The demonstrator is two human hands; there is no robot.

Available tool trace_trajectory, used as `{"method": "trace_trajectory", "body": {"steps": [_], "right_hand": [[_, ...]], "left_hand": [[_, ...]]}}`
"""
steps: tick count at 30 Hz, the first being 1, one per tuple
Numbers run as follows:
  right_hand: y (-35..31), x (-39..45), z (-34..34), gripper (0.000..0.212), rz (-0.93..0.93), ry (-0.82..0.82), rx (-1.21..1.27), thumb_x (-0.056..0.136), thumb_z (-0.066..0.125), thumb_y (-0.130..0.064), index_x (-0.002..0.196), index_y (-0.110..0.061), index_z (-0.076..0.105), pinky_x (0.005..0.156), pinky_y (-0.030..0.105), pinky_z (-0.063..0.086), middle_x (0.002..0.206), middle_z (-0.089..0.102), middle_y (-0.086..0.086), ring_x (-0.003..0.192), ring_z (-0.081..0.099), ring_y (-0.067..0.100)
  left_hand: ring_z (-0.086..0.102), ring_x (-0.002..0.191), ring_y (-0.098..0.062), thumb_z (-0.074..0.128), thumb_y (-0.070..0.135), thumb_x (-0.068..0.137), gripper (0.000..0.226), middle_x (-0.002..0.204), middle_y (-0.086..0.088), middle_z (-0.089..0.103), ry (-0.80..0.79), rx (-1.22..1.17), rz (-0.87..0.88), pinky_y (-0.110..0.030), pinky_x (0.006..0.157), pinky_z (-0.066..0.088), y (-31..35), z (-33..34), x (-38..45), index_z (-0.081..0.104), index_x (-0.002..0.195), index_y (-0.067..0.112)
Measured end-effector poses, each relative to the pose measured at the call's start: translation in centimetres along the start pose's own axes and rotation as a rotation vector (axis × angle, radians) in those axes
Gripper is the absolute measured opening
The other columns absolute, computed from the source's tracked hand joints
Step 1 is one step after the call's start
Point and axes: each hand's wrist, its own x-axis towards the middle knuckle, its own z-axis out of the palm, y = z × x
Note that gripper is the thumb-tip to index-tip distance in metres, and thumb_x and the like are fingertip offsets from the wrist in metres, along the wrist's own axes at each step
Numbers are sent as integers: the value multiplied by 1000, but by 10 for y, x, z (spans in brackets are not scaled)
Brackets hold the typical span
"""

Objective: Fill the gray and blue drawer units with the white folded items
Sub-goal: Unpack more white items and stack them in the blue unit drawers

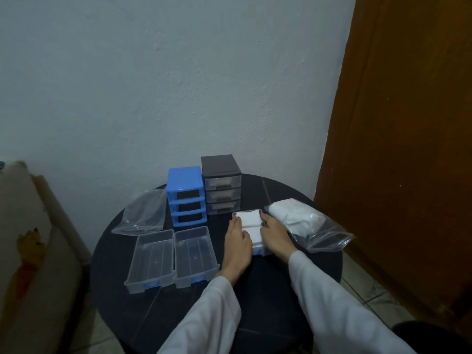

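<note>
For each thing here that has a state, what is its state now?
Blue drawer unit: all three slots empty.
Gray drawer unit: three drawers closed.
Two clear drawers: out, empty.
Third drawer: holds white folded items.
Left hand, right hand: touching the folded items.
Right bag: holds white items.
Left bag: empty.

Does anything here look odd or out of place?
The blue unit has three open slots; two clear drawers lie empty on the table, a third under both hands. Nothing looks spilled or broken.
</note>
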Motion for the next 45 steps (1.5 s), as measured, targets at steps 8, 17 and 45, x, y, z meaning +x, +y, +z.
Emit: {"method": "trace_trajectory", "body": {"steps": [8, 17, 45], "right_hand": [[5, 13, 5, 45, 11, -8, -13, 89, 33, 4, 130, -6, 48, 91, 26, 39, 128, 55, 15, 114, 52, 27], [6, 12, -10, 41, -35, 36, -71, 93, 41, -1, 133, -5, 45, 96, 23, 35, 132, 52, 13, 122, 48, 26], [87, 9, -126, 25, 146, -58, 320, 90, 57, -26, 115, -22, 55, 72, 29, 52, 135, 42, 9, 105, 54, 24]], "left_hand": [[35, 134, -27, 34, 0, 93, 49, 148, -16, 34, 5, -26, -21, -41, 113, 28, -5, 6, 7, 31, 142, -1], [8, 145, -16, 35, 6, 98, 50, 157, -6, 12, 49, 47, 61, -25, 116, 6, 7, 6, 2, 23, 146, 8], [30, 125, -29, 45, 16, 92, 34, 140, -10, 36, -203, -184, -127, -34, 104, 31, 78, 93, -3, 52, 125, 23]]}}
